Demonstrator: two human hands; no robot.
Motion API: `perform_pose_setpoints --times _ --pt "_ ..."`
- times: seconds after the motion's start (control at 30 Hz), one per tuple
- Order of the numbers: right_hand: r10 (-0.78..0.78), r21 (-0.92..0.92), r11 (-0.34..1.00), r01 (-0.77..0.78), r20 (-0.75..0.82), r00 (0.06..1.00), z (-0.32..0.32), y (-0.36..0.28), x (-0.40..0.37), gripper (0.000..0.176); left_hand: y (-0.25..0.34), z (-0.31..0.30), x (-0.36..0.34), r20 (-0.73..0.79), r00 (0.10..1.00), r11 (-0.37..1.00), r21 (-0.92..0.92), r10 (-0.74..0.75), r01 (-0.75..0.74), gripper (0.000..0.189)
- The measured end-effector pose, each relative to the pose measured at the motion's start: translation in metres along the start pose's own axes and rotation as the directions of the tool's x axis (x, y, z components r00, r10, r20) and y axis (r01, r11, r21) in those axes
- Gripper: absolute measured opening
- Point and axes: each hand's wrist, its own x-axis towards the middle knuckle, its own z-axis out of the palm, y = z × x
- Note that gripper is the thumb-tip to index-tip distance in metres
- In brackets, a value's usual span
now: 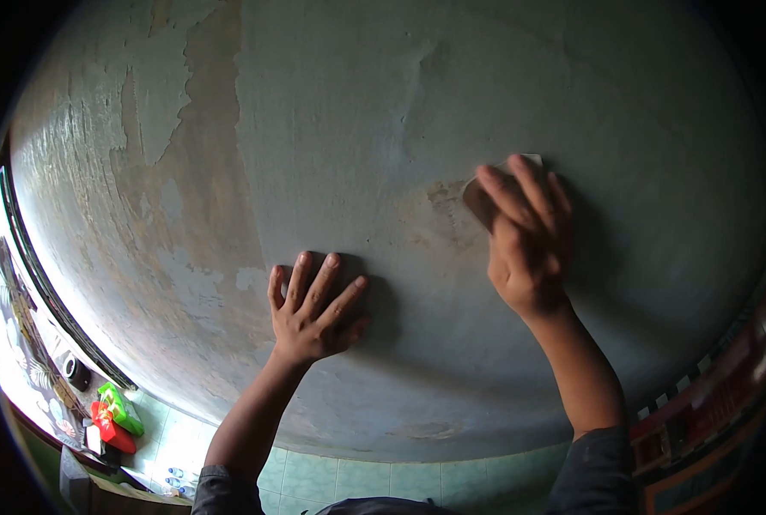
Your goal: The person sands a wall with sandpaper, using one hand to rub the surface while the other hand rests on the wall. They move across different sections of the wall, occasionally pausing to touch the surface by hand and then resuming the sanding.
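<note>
A grey painted wall [331,172] fills most of the head view, with peeling paint and bare brownish patches. My left hand [306,318] lies against it with fingers spread, holding nothing. Higher and to the right, my right hand [529,249] presses a thin piece of what looks like sandpaper [477,206] to the wall. Its brown edge shows left of the fingers and a pale corner above them; the rest is hidden under the hand. Just left of the sandpaper is a worn, brownish patch [443,210]. The right fingers are slightly blurred.
Pale green floor tiles [366,476] run along the wall's foot. At the lower left, green and red bags [121,412] sit near a bright opening with a dark frame [57,300]. Dark reddish furniture [718,403] stands at the lower right.
</note>
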Motion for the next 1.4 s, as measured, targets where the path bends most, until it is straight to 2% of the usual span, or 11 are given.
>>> perform_pose_setpoints --times 0.07,0.2,0.33,0.37,0.57,0.73,0.87,1.0,1.13,1.27,1.4 --pt "0.070 0.027 0.997 -0.069 -0.050 0.996 0.001 0.000 0.000 0.015 0.001 0.001 0.000 -0.006 1.000 1.000 -0.018 -0.005 0.005 0.062" --pt "-0.012 -0.007 1.000 0.012 0.059 0.998 -0.002 -0.003 0.001 0.016 -0.001 0.000 0.001 -0.013 1.000 1.000 -0.019 0.006 -0.006 0.063" --pt "0.023 0.012 1.000 -0.022 -0.078 0.997 0.005 0.002 0.000 0.017 0.001 0.000 -0.001 -0.014 1.000 1.000 -0.018 -0.003 0.003 0.063" --pt "-0.083 -0.010 0.997 0.083 0.025 0.996 0.009 -0.007 -0.004 0.018 0.000 0.000 0.000 -0.013 1.000 1.000 -0.017 0.000 0.000 0.063" --pt "-0.020 -0.007 1.000 0.020 -0.029 0.999 0.002 0.007 0.005 0.017 0.000 0.000 -0.001 -0.018 1.000 1.000 -0.015 0.010 -0.010 0.063" --pt "-0.147 0.017 0.989 0.146 0.071 0.987 0.003 0.005 0.006 0.015 0.000 0.000 -0.001 -0.018 1.000 1.000 -0.022 0.007 -0.007 0.065" --pt "0.032 0.012 0.999 -0.032 -0.031 0.999 0.000 0.017 0.012 0.012 0.000 0.001 -0.002 -0.026 1.000 1.000 -0.025 0.002 -0.002 0.064" --pt "-0.204 0.041 0.979 0.200 0.129 0.970 0.000 0.004 0.015 0.012 -0.001 -0.001 -0.002 -0.016 1.000 1.000 -0.027 0.002 -0.002 0.063" --pt "0.039 -0.010 0.999 -0.040 -0.020 0.999 -0.002 0.018 0.019 0.013 0.000 0.003 -0.010 -0.028 1.000 1.000 -0.022 -0.015 0.014 0.063" --pt "-0.216 0.107 0.973 0.205 0.113 0.970 0.008 -0.001 0.011 0.015 0.000 0.002 -0.010 -0.027 0.999 1.000 -0.018 -0.018 0.017 0.063" --pt "0.081 -0.011 0.996 -0.084 -0.144 0.986 -0.002 0.033 0.024 0.012 0.001 0.003 -0.011 -0.027 0.999 1.000 -0.012 -0.023 0.022 0.064"
